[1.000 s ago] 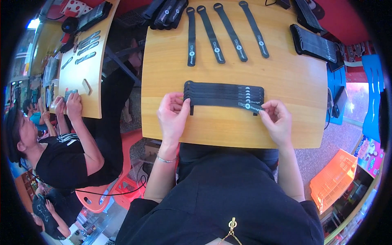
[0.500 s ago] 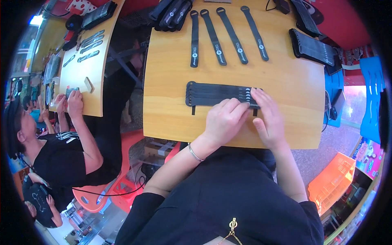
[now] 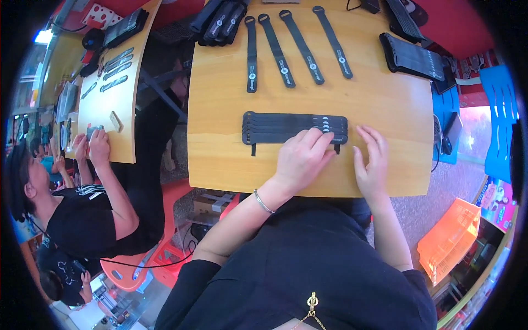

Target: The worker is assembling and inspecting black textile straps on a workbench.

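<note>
Straps point(image 3: 286, 127), black, are lying stacked at table point(image 3: 220, 159) center. I'm pressing my left hand point(image 3: 301, 158) on the stack's 3 o'clock end, fingers together. Right hand point(image 3: 372, 162) is resting just beside, fingers slightly spread, holding nothing.

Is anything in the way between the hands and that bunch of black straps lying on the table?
No. The left hand already rests its fingertips on the right end of the stack of black straps, and the right hand lies flat on the wooden table just beside that end.
</note>
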Demonstrator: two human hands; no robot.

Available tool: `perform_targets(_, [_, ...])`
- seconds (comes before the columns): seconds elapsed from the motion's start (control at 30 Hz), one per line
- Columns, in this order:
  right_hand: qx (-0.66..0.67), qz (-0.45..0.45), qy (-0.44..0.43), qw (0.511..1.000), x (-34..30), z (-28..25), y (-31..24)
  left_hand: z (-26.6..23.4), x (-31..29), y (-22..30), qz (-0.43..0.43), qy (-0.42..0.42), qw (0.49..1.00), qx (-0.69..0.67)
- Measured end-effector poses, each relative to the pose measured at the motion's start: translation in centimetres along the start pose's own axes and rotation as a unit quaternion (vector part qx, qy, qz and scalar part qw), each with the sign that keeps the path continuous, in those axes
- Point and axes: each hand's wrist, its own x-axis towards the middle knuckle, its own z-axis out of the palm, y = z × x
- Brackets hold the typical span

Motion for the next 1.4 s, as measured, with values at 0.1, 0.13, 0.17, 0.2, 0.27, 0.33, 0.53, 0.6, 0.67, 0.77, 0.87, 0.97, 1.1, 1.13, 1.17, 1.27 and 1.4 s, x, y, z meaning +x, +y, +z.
perform_targets(0.1, [-0.008, 0.007, 0.008, 1.0, 0.1, -0.2, 0.0, 0.3, 0.6, 0.4, 0.016, -0.009, 1.0, 0.001])
perform_targets(0.13, [-0.009, 0.008, 0.002, 1.0, 0.1, -0.2, 0.0, 0.4, 0.7, 0.4, 0.017, -0.012, 1.0, -0.001])
perform_targets(0.17, [-0.01, 0.009, 0.004, 1.0, 0.2, -0.1, -0.1, 0.4, 0.8, 0.4, 0.019, -0.016, 1.0, -0.003])
perform_targets(0.2, [-0.015, 0.004, 0.016, 1.0, 0.3, 0.1, -0.2, 0.5, 0.8, 0.3, 0.021, -0.016, 1.0, -0.004])
perform_targets(0.27, [-0.023, 0.002, 0.03, 0.999, 0.5, 0.4, -0.5, 0.8, 0.7, 0.2, 0.014, -0.015, 1.0, -0.01])
perform_targets(0.33, [-0.013, 0.037, 0.011, 0.999, 0.7, 0.6, -0.7, 0.8, 0.8, 0.2, 0.014, -0.013, 1.0, -0.01])
perform_targets(0.53, [-0.013, 0.052, 0.001, 0.999, 1.2, 0.8, -0.7, 1.0, 0.8, 0.1, 0.01, -0.012, 1.0, -0.01])
perform_targets(0.6, [-0.017, 0.05, -0.002, 0.999, 1.3, 0.9, -0.8, 1.1, 0.9, 0.1, 0.009, -0.01, 1.0, -0.009])
perform_targets(0.67, [-0.021, 0.049, -0.005, 0.999, 1.5, 0.9, -0.9, 1.1, 0.9, 0.1, 0.009, -0.007, 1.0, -0.01])
perform_targets(0.77, [-0.019, 0.064, -0.015, 0.998, 1.8, 0.8, -0.8, 1.0, 1.0, 0.2, 0.004, -0.012, 1.0, -0.013])
perform_targets(0.87, [0.001, 0.085, -0.042, 0.995, 2.0, 0.8, -0.4, 1.1, 0.9, 0.1, 0.0, -0.022, 1.0, -0.006])
perform_targets(0.97, [-0.001, 0.091, -0.071, 0.993, 2.2, 0.7, -0.2, 1.1, 0.9, 0.2, -0.001, -0.024, 1.0, 0.0])
perform_targets(1.1, [-0.011, 0.062, -0.077, 0.995, 2.4, 0.5, -0.2, 1.2, 1.1, 0.2, -0.004, -0.033, 0.999, -0.004])
perform_targets(1.13, [-0.016, 0.048, -0.073, 0.996, 2.4, 0.5, -0.2, 1.2, 1.1, 0.2, -0.006, -0.028, 1.0, -0.002])
perform_targets(1.17, [-0.016, 0.048, -0.073, 0.996, 2.4, 0.4, -0.3, 1.3, 1.2, 0.3, -0.008, -0.023, 1.0, 0.0])
perform_targets(1.27, [-0.017, 0.032, -0.073, 0.997, 2.4, 0.2, -0.5, 1.5, 1.7, 0.5, -0.008, -0.03, 0.999, 0.025])
perform_targets(1.4, [0.099, 0.109, -0.083, 0.986, 3.2, -0.4, -0.6, 1.8, 1.7, 0.3, -0.008, -0.035, 0.999, 0.018])
